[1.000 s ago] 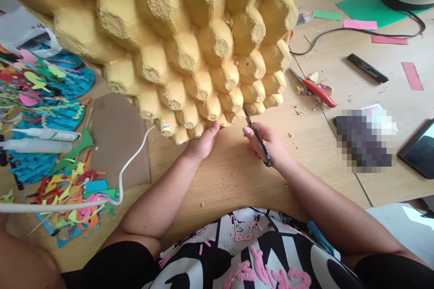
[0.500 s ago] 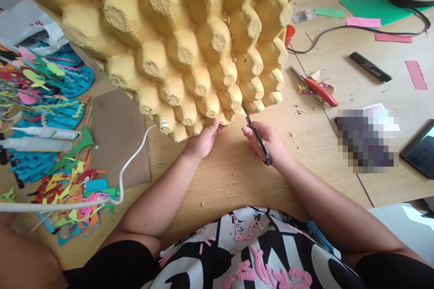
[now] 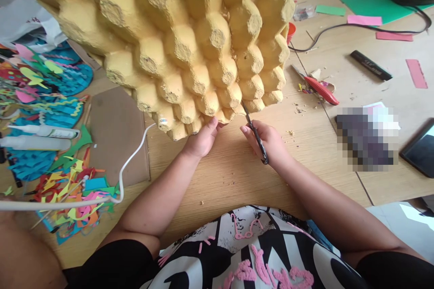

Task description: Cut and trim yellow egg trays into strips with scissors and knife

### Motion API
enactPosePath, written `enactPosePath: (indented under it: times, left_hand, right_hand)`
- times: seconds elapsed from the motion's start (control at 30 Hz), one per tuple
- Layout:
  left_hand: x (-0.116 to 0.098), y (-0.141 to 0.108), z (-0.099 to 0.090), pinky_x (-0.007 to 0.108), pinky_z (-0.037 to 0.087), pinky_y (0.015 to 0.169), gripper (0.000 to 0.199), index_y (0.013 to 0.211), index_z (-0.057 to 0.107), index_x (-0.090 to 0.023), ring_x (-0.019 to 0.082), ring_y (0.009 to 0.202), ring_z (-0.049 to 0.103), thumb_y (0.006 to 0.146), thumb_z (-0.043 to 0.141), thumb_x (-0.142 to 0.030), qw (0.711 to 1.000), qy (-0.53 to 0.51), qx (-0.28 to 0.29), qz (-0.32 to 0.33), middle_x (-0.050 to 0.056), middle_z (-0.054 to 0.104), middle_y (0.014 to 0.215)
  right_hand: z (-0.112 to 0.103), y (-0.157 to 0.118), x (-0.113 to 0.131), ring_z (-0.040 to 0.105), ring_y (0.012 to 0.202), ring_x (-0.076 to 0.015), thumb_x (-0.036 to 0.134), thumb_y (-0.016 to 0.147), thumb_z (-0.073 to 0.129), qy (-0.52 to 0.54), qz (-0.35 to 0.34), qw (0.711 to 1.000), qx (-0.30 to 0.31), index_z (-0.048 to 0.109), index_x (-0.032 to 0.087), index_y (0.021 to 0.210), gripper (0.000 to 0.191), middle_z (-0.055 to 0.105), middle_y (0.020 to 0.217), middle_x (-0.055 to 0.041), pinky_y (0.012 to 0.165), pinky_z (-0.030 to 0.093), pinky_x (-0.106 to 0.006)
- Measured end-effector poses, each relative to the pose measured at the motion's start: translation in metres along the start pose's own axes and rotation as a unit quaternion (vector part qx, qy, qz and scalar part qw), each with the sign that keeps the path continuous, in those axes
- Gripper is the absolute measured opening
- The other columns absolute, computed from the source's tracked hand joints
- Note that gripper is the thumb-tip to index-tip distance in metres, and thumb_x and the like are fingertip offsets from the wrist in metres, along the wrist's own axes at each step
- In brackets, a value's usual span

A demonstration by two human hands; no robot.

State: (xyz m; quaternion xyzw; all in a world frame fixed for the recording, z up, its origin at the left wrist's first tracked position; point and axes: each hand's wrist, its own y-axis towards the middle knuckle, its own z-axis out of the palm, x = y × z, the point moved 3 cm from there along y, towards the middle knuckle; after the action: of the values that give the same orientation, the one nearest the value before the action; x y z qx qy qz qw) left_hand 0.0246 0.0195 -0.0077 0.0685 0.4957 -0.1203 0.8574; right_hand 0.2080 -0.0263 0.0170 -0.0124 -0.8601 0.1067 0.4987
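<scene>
A large yellow egg tray (image 3: 200,54) with rows of bumps is raised over the table. At its lower edge my left hand (image 3: 202,139) grips it, thumb in front and the other fingers mostly hidden behind. My right hand (image 3: 266,141) is closed on black-handled scissors (image 3: 258,137), whose blades reach up into the tray's lower edge. Above the blades a narrow slit runs up between two rows of bumps.
Brown cardboard (image 3: 117,135), a white cable (image 3: 127,162), glue bottles (image 3: 37,143) and coloured paper scraps (image 3: 77,189) lie left. On the right are a red cutter (image 3: 321,90), black marker (image 3: 371,65) and phone (image 3: 420,149). A person's arm (image 3: 27,244) shows lower left.
The tray has shifted very slightly up and left in view. The scissor handles have moved a little to the left with my right hand. My left hand keeps its grip.
</scene>
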Motion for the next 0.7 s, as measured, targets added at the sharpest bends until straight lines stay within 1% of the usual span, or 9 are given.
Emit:
enactPosePath:
  times: [0.2,0.33,0.47,0.6,0.7]
  left_hand:
    - [-0.002,-0.0003,0.0002,0.045,0.048,0.12,0.063,0.145,0.054,-0.037,0.027,0.148,0.049,0.087,0.078,-0.047,1.0,0.016,0.001,0.023,0.003,0.068,0.142]
    - [-0.0014,-0.0001,0.0,0.046,0.048,0.119,0.062,0.145,0.054,-0.037,0.027,0.147,0.05,0.088,0.076,-0.048,1.0,0.017,0.006,0.024,0.003,0.068,0.142]
    - [-0.0016,-0.0002,0.0011,0.047,0.046,0.121,0.064,0.145,0.055,-0.036,0.028,0.147,0.05,0.087,0.077,-0.049,1.0,0.017,0.004,0.021,0.003,0.068,0.142]
    - [-0.002,-0.0001,0.0036,0.047,0.044,0.123,0.065,0.146,0.054,-0.036,0.028,0.148,0.05,0.087,0.078,-0.047,0.999,-0.007,0.027,0.021,0.003,0.066,0.145]
    - [-0.0021,-0.0001,0.0037,0.046,0.043,0.123,0.062,0.146,0.055,-0.035,0.027,0.147,0.05,0.088,0.077,-0.044,0.999,-0.011,0.035,0.021,0.003,0.067,0.144]
  right_hand:
    - [0.0016,0.0028,-0.0018,0.045,0.061,-0.0138,0.065,0.093,0.055,-0.022,-0.025,0.999,-0.016,0.049,0.024,0.074,0.046,0.047,0.062,0.0037,0.06,0.031,-0.028]
    - [0.0023,0.0029,-0.0029,0.045,0.062,-0.0137,0.064,0.093,0.055,-0.022,-0.024,0.999,-0.021,0.05,0.024,0.075,0.044,0.046,0.063,0.0042,0.061,0.031,-0.028]
    - [0.0017,0.0021,-0.0028,0.046,0.063,-0.0141,0.063,0.093,0.057,-0.018,-0.021,1.0,-0.01,0.052,0.024,0.077,0.043,0.047,0.063,0.0043,0.062,0.031,-0.029]
    - [-0.0012,0.0008,-0.0033,0.047,0.065,-0.0139,0.063,0.091,0.06,0.003,-0.02,1.0,0.002,0.055,0.023,0.081,0.041,0.049,0.066,0.0042,0.063,0.033,-0.028]
    - [-0.0043,-0.0009,-0.0047,0.044,0.062,-0.0129,0.064,0.09,0.06,0.021,-0.017,1.0,0.013,0.052,0.023,0.078,0.044,0.045,0.064,0.0048,0.061,0.032,-0.028]
